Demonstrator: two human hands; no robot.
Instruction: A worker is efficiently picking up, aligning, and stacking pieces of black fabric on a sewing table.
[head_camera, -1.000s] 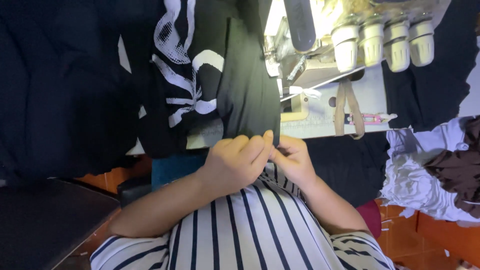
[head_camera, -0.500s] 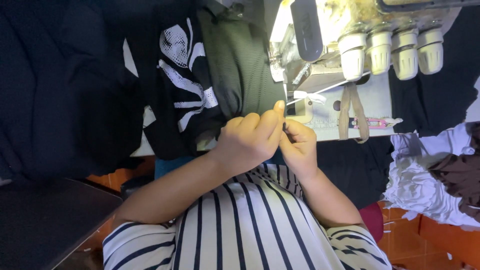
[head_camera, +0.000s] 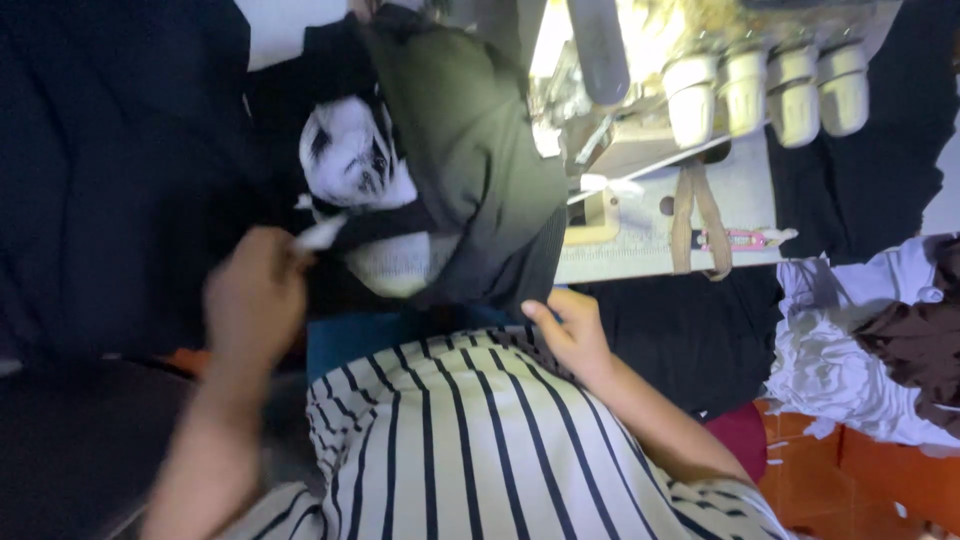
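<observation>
left hand (head_camera: 255, 300) pinches the dark garment (head_camera: 470, 190) taut beside the sewing machine (head_camera: 640, 130); right hand (head_camera: 570, 335) steadies its hem, grip unclear.

This is a garment sewing workshop. An industrial sewing machine (head_camera: 640, 110) stands lit on a pale counter (head_camera: 740, 200), with a row of white thread cones (head_camera: 765, 90) lined up along its top, and a dark garment with a white print (head_camera: 440, 180) is bunched right beside its needle end. Heaps of black cloth (head_camera: 110, 170) cover the left side, and more pieces of white fabric (head_camera: 850, 350) and brown fabric (head_camera: 920, 340) lie piled at the right above an orange floor (head_camera: 880, 480).
</observation>
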